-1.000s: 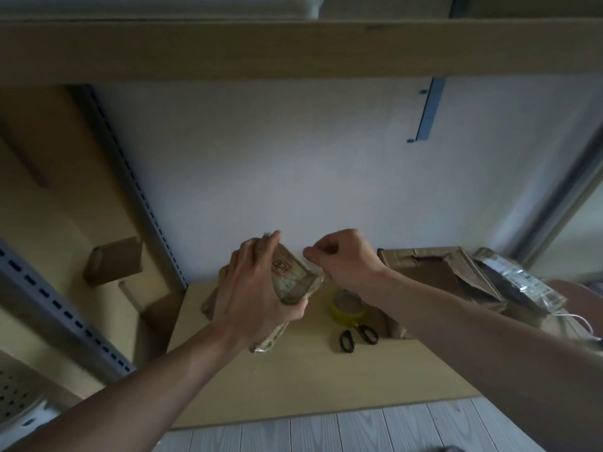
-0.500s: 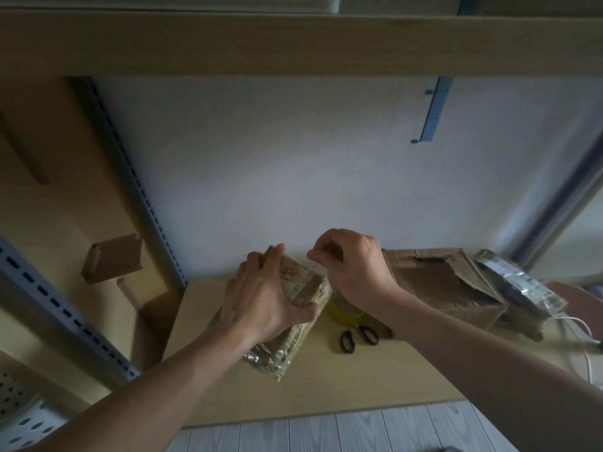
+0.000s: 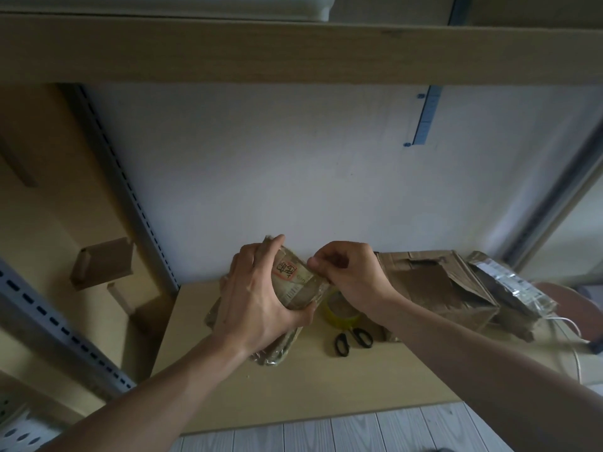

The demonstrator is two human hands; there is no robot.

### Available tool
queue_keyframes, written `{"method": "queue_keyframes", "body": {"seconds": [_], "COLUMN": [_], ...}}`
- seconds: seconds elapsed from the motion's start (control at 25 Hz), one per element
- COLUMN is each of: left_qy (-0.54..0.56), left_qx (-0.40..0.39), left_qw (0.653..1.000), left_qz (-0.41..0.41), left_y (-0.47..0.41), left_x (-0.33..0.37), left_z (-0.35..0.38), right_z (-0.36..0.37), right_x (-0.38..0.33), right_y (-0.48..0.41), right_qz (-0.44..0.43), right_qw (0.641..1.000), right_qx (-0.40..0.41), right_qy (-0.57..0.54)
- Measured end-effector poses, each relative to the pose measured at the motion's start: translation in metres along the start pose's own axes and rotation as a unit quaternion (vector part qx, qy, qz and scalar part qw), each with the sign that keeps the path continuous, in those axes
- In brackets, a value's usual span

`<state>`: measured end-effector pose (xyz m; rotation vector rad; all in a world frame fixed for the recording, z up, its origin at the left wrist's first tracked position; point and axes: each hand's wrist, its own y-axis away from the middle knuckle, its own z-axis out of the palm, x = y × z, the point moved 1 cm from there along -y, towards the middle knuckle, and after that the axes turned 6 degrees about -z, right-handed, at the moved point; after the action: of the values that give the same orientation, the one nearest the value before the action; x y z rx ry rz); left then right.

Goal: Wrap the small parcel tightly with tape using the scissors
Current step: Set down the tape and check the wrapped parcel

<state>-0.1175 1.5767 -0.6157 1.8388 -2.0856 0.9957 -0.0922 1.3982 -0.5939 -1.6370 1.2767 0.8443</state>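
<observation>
Two bare hands meet over the back-left part of a pale wood desk (image 3: 326, 386). The left hand (image 3: 257, 298) grips a small brown parcel (image 3: 295, 282), glossy w/ clear tape and marked w/ a red stamp. Its fingers (image 3: 261, 256) curl over the parcel's top edge and the thumb clamps round the near lower side. The parcel is tilted, top end toward the white wall. Its lower end shows below the left wrist at about desk level; can't tell if it rests there.

The right hand (image 3: 352, 275) is at the parcel's right edge, fingers (image 3: 329, 256) curled in, thumb and forefinger pinched together on that edge. What sits between the tips is too small to make out.

A yellowish roll of clear tape (image 3: 339, 316) lies flat on the desk just under the right wrist, partly hidden by it. Black-handled scissors (image 3: 352, 339) lie on the desk just nearer than the roll, handle loops toward the viewer, blades not visible.

To the right, a torn brown cardboard box (image 3: 434, 288) sits against the wall, w/ a silvery plastic-wrapped packet (image 3: 509, 285) beside it and a thin white cable (image 3: 571, 324) past that. At left, a perforated grey metal upright (image 3: 130, 190) runs up the wall, w/ a small closed cardboard box (image 3: 104, 262) beyond it. A wood shelf board (image 3: 293, 50) spans overhead; a blue strip (image 3: 425, 119) is fixed to the wall. Grey plank floor (image 3: 359, 432) shows in front of the desk.
</observation>
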Motion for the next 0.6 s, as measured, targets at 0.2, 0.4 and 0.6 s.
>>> {"method": "queue_keyframes", "body": {"seconds": [0.2,0.4,0.6], "left_qy": [0.074,0.129,0.172], "left_qx": [0.029,0.018,0.031], "left_qw": [0.997,0.991,0.984], "left_qz": [0.006,0.026,0.043], "left_y": [-0.001,-0.001,0.001], "left_x": [0.003,0.003,0.003], "left_z": [0.003,0.001,-0.002], "right_z": [0.006,-0.001,0.000], "right_x": [-0.004,-0.020,-0.028], "right_y": [0.011,0.016,0.022], "right_qz": [0.165,0.172,0.137], "right_qw": [0.966,0.959,0.959], "right_qx": [-0.055,-0.082,-0.060], "right_qy": [-0.190,-0.210,-0.239]}}
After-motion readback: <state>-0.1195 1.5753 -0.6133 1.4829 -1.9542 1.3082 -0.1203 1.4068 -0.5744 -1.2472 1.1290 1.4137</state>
